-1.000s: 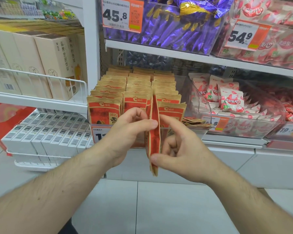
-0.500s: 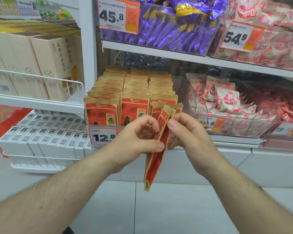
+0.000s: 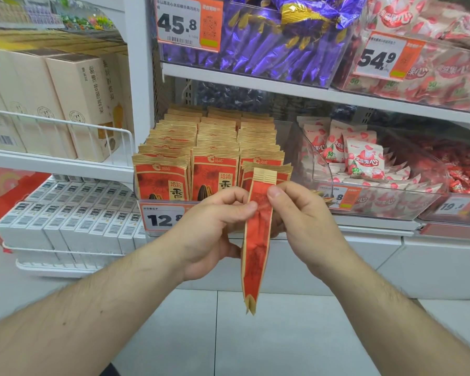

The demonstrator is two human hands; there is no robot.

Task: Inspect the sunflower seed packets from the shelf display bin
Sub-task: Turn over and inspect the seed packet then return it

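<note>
Two hands, left [image 3: 215, 223], right [image 3: 303, 213], pinching upright seed packets [image 3: 258, 240] edge-on

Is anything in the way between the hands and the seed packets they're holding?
No. The left hand and right hand both pinch the seed packets directly, held edge-on before the bin. Nothing visible sits between them.

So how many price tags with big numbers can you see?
4: the 45.8 tag top middle, 54.9 tag top right, 12.8 tag behind the left hand, 19.5 tag far right. Another is hidden.
</note>
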